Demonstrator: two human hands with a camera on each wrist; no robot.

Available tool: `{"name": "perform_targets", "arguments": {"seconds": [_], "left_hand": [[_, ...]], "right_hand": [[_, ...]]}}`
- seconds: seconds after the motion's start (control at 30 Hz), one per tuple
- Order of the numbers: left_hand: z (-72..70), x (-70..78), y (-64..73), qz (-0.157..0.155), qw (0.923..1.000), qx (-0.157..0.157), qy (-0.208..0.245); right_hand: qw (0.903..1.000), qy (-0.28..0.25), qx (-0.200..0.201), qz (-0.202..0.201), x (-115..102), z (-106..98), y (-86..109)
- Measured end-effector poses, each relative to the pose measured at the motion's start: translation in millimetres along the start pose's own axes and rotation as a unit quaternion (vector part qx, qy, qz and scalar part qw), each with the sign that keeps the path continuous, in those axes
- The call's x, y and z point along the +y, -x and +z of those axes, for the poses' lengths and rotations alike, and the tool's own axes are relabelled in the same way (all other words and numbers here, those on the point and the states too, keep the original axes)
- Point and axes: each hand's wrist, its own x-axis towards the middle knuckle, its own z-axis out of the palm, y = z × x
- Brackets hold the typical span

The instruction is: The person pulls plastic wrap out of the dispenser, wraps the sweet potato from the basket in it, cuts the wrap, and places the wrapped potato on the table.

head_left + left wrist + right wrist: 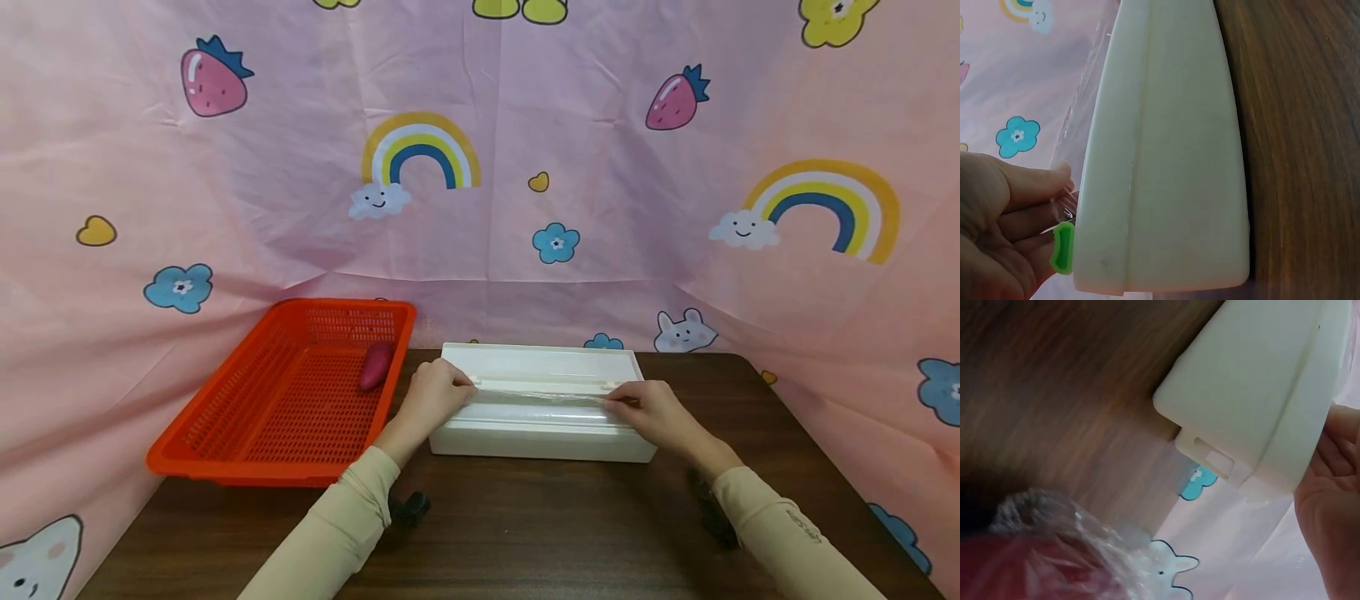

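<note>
A long white cling film box [543, 443] stands on the table with its lid [540, 362] tipped back. Across its opening runs a thin gathered edge of clear cling film [536, 395]. My left hand [435, 396] pinches the film's left end between thumb and fingers, close to a green piece [1063, 247] on the box's end. At the other end my right hand [656, 412] pinches the film near the box's right side. In the right wrist view the box hides the right fingertips.
To the left, an orange-red plastic basket [281, 473] holds a purple-red sweet potato [377, 365]. Something dark red in crinkled clear film [1041, 565] shows low in the right wrist view. Behind the brown table [540, 533] hangs a patterned pink cloth [525, 317].
</note>
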Motion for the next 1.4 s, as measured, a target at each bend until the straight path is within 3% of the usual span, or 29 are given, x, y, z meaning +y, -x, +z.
{"name": "perform_targets", "arguments": {"seconds": [0.13, 0.37, 0.57, 1.4], "left_hand": [[-2.1, 1.1, 0.5, -0.016, 0.9996, 0.008, 0.020], [-5.8, 3.8, 0.5, -0.012, 0.9997, 0.013, 0.015], [-10.6, 7.4, 1.8, 0.000, 0.9997, 0.022, 0.006], [-21.5, 10.0, 6.2, -0.013, 0.9998, 0.014, -0.007]], "right_hand": [[0.9990, -0.016, 0.005, 0.041, -0.5, 0.7, 0.3], [0.9974, -0.031, 0.011, 0.064, -4.4, -0.3, 2.8], [0.9979, -0.033, 0.016, 0.053, -8.4, -3.4, 1.9], [0.9971, -0.027, 0.020, 0.068, -18.4, -10.4, 1.8]]}}
